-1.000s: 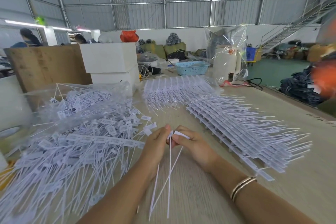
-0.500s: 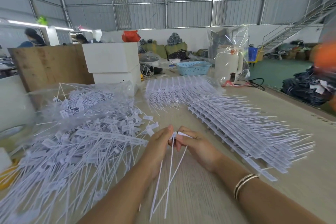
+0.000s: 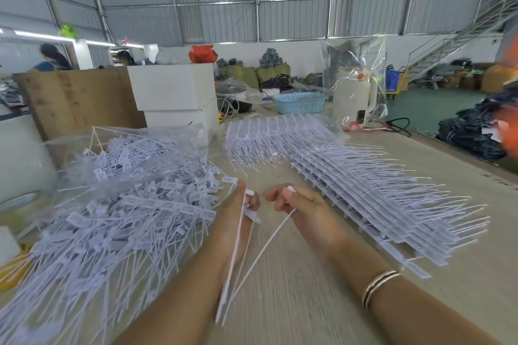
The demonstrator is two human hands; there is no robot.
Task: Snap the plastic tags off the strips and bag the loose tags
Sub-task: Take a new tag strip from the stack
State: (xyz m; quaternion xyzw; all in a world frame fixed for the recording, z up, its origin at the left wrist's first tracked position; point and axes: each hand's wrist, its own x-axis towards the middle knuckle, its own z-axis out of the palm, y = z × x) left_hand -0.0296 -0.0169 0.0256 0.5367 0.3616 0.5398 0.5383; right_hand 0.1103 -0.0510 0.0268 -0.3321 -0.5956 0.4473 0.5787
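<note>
My left hand (image 3: pixel 238 213) pinches two white plastic tags (image 3: pixel 236 255) by their flat heads, their thin tails hanging toward me. My right hand (image 3: pixel 302 210) holds a single tag (image 3: pixel 260 255) whose tail slants down to the left. The hands sit a short gap apart over the wooden table (image 3: pixel 294 302). A large heap of loose tags (image 3: pixel 112 218) spreads across the left, partly over a clear plastic bag (image 3: pixel 157 137). Stacked strips (image 3: pixel 378 204) with tags still attached lie to the right, and a further bundle of strips (image 3: pixel 269 140) rests behind them.
White boxes (image 3: pixel 173 92) stand behind the heap beside a plywood board (image 3: pixel 75 98). A blue basket (image 3: pixel 300 102) and a white appliance under clear plastic (image 3: pixel 354 92) sit at the back. Dark garments (image 3: pixel 476 134) lie beyond the table's right edge. People work at far left.
My hands, joined on the small cluster of tags before, have pulled apart. One tag has come away in my right hand while the others stay in my left.
</note>
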